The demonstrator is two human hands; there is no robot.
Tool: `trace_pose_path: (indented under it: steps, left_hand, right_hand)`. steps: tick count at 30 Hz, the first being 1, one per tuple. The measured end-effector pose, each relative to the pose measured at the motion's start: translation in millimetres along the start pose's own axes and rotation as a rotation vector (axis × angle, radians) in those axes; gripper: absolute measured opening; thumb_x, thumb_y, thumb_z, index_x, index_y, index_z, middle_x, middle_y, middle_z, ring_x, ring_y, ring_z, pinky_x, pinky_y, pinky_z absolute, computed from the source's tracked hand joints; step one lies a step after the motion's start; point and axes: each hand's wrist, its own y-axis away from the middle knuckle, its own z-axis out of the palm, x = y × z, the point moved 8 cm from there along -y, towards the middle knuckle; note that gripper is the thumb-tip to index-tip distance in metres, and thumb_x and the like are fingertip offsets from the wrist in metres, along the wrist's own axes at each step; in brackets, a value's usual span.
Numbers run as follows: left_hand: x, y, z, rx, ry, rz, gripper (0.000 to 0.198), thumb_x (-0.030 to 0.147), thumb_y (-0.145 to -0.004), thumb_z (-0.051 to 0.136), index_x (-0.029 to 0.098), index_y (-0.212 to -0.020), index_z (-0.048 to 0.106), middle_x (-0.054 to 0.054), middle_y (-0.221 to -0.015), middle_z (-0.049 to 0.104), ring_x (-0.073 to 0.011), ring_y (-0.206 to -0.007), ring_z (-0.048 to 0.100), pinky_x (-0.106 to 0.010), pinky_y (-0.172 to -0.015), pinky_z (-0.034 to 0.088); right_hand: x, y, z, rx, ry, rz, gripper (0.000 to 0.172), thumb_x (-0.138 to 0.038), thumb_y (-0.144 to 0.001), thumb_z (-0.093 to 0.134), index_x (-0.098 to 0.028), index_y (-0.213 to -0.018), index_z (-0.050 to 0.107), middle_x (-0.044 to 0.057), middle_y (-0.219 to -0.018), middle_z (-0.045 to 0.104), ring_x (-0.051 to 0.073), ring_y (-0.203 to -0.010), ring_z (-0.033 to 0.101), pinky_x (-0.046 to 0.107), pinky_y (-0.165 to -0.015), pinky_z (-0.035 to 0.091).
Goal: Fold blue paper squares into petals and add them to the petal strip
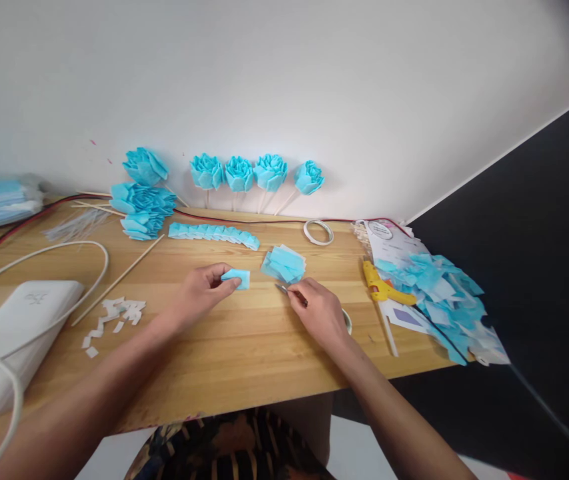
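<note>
My left hand (pixel 209 288) pinches a small light-blue rectangle of cloth (pixel 240 278) between thumb and fingers, above the table. My right hand (pixel 317 310) is closed around a small tool with a pointed metal tip (pixel 281 289); most of it is hidden in the fingers, so its kind is unclear. The tip points left toward the cloth piece but stays apart from it. Just beyond my right hand lies a loose stack of blue cloth pieces (pixel 284 263). Farther back, a row of folded blue pieces (pixel 214 233) stretches across the table. Partly behind my right wrist sits a tape roll (pixel 347 321).
Several blue cloth flowers on sticks (pixel 239 175) lean against the wall. At right are a yellow glue gun (pixel 382 287) and a heap of blue scraps (pixel 444 293). A tape ring (pixel 318 233) lies behind. Left are white snippets (pixel 114 317), a thin stick (pixel 119 279) and a white power bank (pixel 29 333) with cable.
</note>
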Motion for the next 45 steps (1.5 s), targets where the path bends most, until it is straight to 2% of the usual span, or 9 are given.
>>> trace_pose_path:
  steps: [8, 15, 22, 25, 28, 34, 39, 45]
  left_hand:
    - [2, 0, -1.3, 0.013, -0.005, -0.017, 0.032, 0.05, -0.073, 0.056, 0.018, -0.067, 0.054, 0.005, -0.058, 0.037, -0.0095, -0.054, 0.031, -0.022, -0.05, 0.025]
    - [-1, -1, -0.1, 0.008, 0.023, -0.032, 0.031, 0.047, -0.073, 0.058, 0.017, -0.067, 0.054, 0.006, -0.058, 0.037, -0.0089, -0.053, 0.031, -0.022, -0.051, 0.026]
    - [-4, -1, 2.2, -0.023, 0.034, -0.049, 0.031, 0.048, -0.075, 0.056, 0.018, -0.067, 0.052, 0.006, -0.057, 0.036, -0.0088, -0.052, 0.03, -0.022, -0.049, 0.024]
    - [-2, 1, 2.4, -0.037, 0.03, -0.063, 0.033, 0.049, -0.075, 0.056, 0.019, -0.064, 0.048, 0.007, -0.055, 0.035, -0.0086, -0.051, 0.029, -0.023, -0.049, 0.023]
    - [-2, 1, 3.9, -0.052, 0.041, -0.069, 0.033, 0.049, -0.075, 0.055, 0.019, -0.064, 0.047, 0.007, -0.055, 0.034, -0.0086, -0.051, 0.029, -0.023, -0.048, 0.023]
    - [0, 3, 7.1, -0.079, 0.088, -0.068, 0.031, 0.048, -0.073, 0.056, 0.018, -0.067, 0.05, 0.007, -0.057, 0.036, -0.0087, -0.052, 0.031, -0.023, -0.049, 0.024]
    - [3, 5, 8.2, -0.124, 0.124, -0.074, 0.029, 0.045, -0.073, 0.057, 0.019, -0.064, 0.048, 0.007, -0.053, 0.038, -0.0084, -0.05, 0.031, -0.023, -0.048, 0.024]
    - [-1, 6, 6.9, -0.112, 0.164, -0.113, 0.031, 0.046, -0.072, 0.059, 0.019, -0.064, 0.048, 0.007, -0.051, 0.038, -0.008, -0.048, 0.031, -0.022, -0.047, 0.024]
  right_hand:
    - [3, -1, 2, 0.034, 0.009, 0.016, 0.012, -0.019, -0.087, 0.054, -0.022, -0.079, 0.063, 0.002, -0.077, 0.067, 0.017, -0.069, 0.06, 0.027, -0.063, 0.039]
    - [8, -1, 8, 0.001, 0.01, 0.051, 0.012, -0.02, -0.087, 0.052, -0.021, -0.08, 0.062, 0.002, -0.077, 0.067, 0.018, -0.069, 0.06, 0.028, -0.063, 0.038]
    - [14, 2, 8, 0.006, -0.131, 0.102, 0.011, -0.023, -0.088, 0.051, -0.021, -0.086, 0.062, 0.001, -0.079, 0.071, 0.017, -0.069, 0.063, 0.027, -0.064, 0.043]
    - [11, 4, -4, 0.098, -0.249, 0.096, 0.012, -0.023, -0.09, 0.051, -0.022, -0.087, 0.062, 0.001, -0.079, 0.071, 0.015, -0.064, 0.062, 0.026, -0.063, 0.045]
    - [-8, 4, -24, 0.228, -0.32, -0.022, 0.011, -0.021, -0.091, 0.052, -0.022, -0.087, 0.063, 0.002, -0.079, 0.069, 0.013, -0.058, 0.058, 0.027, -0.06, 0.047]
    - [-70, -10, -53, 0.317, -0.322, -0.419, 0.02, -0.011, -0.088, 0.055, -0.023, -0.1, 0.065, 0.004, -0.084, 0.069, 0.016, -0.077, 0.064, 0.03, -0.067, 0.052]
    - [-95, -21, -46, 0.342, -0.221, -0.591, 0.02, -0.01, -0.086, 0.056, -0.023, -0.098, 0.065, 0.004, -0.081, 0.068, 0.016, -0.075, 0.062, 0.03, -0.066, 0.051]
    - [-98, -17, -33, 0.375, -0.204, -0.681, 0.024, -0.009, -0.085, 0.058, -0.024, -0.103, 0.065, 0.002, -0.081, 0.068, 0.016, -0.076, 0.062, 0.031, -0.069, 0.052]
